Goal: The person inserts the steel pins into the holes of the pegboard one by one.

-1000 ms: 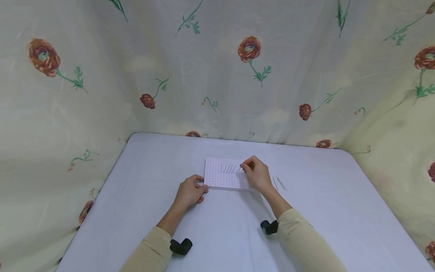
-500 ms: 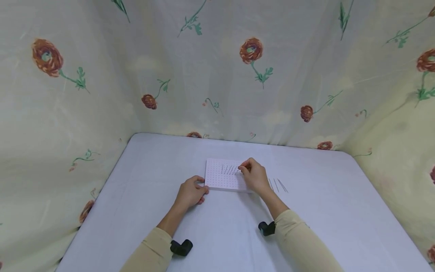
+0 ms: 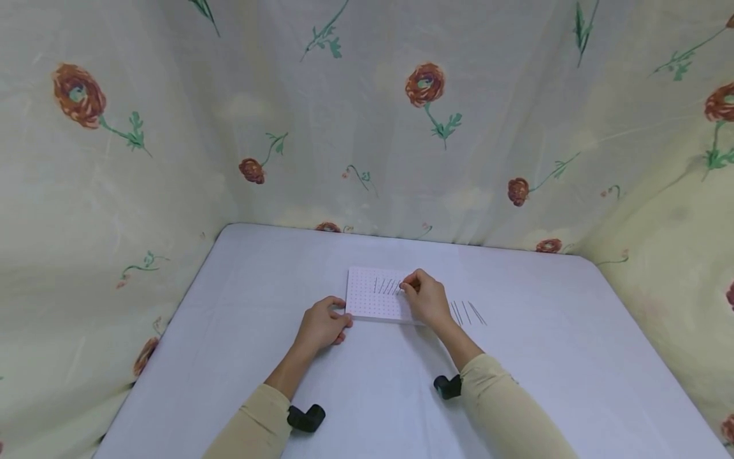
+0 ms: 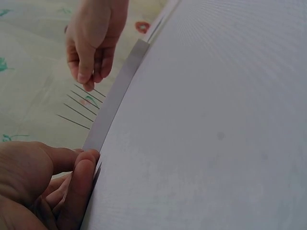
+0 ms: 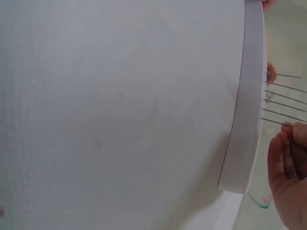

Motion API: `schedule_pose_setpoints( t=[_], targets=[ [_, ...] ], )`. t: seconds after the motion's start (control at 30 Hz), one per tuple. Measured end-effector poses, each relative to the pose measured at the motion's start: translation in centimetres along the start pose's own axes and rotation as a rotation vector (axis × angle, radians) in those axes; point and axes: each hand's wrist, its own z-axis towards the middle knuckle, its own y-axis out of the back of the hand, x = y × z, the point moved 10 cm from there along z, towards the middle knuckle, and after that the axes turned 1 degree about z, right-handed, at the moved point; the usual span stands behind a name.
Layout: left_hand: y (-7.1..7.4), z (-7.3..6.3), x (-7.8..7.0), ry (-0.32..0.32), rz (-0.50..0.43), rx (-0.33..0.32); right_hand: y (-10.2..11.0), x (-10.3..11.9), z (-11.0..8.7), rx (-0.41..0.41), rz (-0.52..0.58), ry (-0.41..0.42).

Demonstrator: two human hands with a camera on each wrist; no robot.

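A white pegboard (image 3: 367, 310) with a grid of small holes lies on the table. My left hand (image 3: 321, 323) holds its near left corner, the thumb at the front edge and fingers along the side. Several thin metal rods (image 5: 286, 97) stand in a row toward the board's far side, sticking up from its face. Over the right part of the board, my right hand (image 3: 427, 298) pinches a thin metal rod (image 5: 276, 122) at the end of that row between thumb and fingertips. In the right wrist view, this rod's lower end meets the board and its top is hidden by the fingers.
Several loose rods (image 3: 477, 313) lie on the white-covered table (image 3: 367, 395) to the right of the board. Behind the table hangs a flowered curtain (image 3: 344, 95). Black wrist cameras (image 3: 306, 418) jut out below both sleeves.
My right hand has shifted slightly left and toward me, staying at the end of the rod row. More of the loose rods show beside the wrist. The left hand keeps its hold.
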Motion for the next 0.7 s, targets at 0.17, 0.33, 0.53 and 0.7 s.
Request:
schedule_pose_setpoints(
  t=[0.17, 0.33, 0.53, 0.7],
  targets=[
    [0.05, -0.03, -0.08, 0.000, -0.009, 0.005, -0.11, 0.20, -0.04, 0.000, -0.006, -0.009],
    [0.03, -0.07, -0.20, -0.006, -0.005, 0.003, 0.05, 0.22, -0.06, -0.006, -0.007, -0.026],
    [-0.01, -0.19, -0.42, -0.026, -0.008, 0.004, -0.37, -0.48, -0.16, 0.027, -0.014, -0.080],
    [0.08, -0.09, -0.37, -0.031, 0.006, 0.000, -0.41, -0.65, -0.23, 0.037, -0.011, -0.092]
  ],
)
